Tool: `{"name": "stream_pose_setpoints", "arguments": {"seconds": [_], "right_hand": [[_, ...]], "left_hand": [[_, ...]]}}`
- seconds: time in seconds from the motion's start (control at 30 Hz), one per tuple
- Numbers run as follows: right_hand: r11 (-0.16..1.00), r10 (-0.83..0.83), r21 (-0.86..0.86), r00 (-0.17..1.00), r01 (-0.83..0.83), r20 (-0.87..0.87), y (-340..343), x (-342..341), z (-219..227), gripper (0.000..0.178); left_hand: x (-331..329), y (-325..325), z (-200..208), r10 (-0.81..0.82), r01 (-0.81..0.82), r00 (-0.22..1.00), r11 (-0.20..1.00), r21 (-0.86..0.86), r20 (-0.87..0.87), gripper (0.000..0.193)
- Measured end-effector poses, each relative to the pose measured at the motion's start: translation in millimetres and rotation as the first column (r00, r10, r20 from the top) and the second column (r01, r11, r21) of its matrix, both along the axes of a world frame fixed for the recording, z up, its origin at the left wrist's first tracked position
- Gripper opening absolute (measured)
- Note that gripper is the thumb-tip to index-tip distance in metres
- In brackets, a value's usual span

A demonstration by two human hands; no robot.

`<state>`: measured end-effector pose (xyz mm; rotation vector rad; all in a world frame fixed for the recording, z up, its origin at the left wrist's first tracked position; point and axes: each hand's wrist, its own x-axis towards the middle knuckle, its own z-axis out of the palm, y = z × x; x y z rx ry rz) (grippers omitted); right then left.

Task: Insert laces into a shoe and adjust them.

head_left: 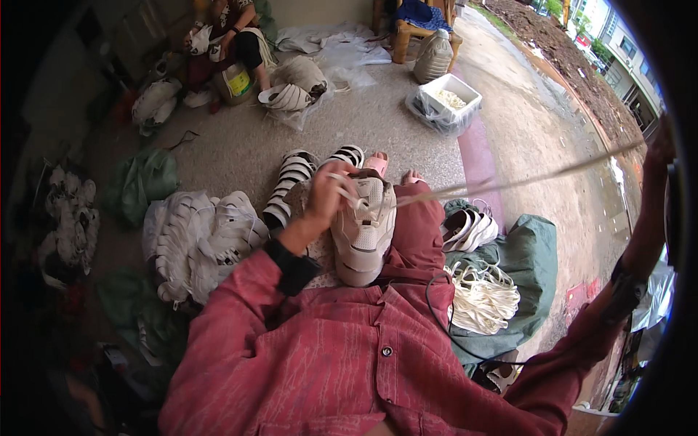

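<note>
Head: shoe pile [196, 243] beside left hand [327, 196]

A speckled grey concrete floor [240, 145] spreads under flat daylight, edged on the right by a reddish strip [476, 156] and a pale wet road [538, 123] with a dirt bank [542, 33] beyond. At the far end stand a wooden chair [407, 33] and a light wall [320, 11]. Buildings with windows [618, 51] rise at the upper right.
</note>
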<state>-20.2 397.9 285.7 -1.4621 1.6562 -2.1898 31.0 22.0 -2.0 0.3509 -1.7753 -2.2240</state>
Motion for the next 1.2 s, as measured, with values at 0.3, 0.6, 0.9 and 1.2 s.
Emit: {"name": "stream_pose_setpoints", "arguments": {"seconds": [0.3,0.6,0.9,1.2], "right_hand": [[0.818,-0.092,-0.25,0.546,0.519,0.833,265.3,-201.1,-296.0,0.022],[0.944,-0.223,0.33,0.748,0.006,0.625,-100.2,-48.4,-298.6,0.013],[0.691,-0.131,0.689,0.9,-0.218,0.415,-143.2,-8.6,-288.3,0.017],[0.666,-0.077,0.656,0.842,-0.356,0.534,-143.7,-27.2,-294.2,0.019]], "left_hand": [[96.2,-184.8,-67.5,0.212,-0.32,0.938,0.835,0.448,0.275,0.038],[81.9,-52.8,38.0,-0.114,0.231,0.973,0.531,-0.816,0.201,0.013],[-11.2,12.0,19.6,-0.486,0.392,0.865,0.495,-0.776,0.127,0.012],[-14.4,17.8,12.0,-0.452,0.312,0.883,0.364,-0.877,0.127,0.022]]}}
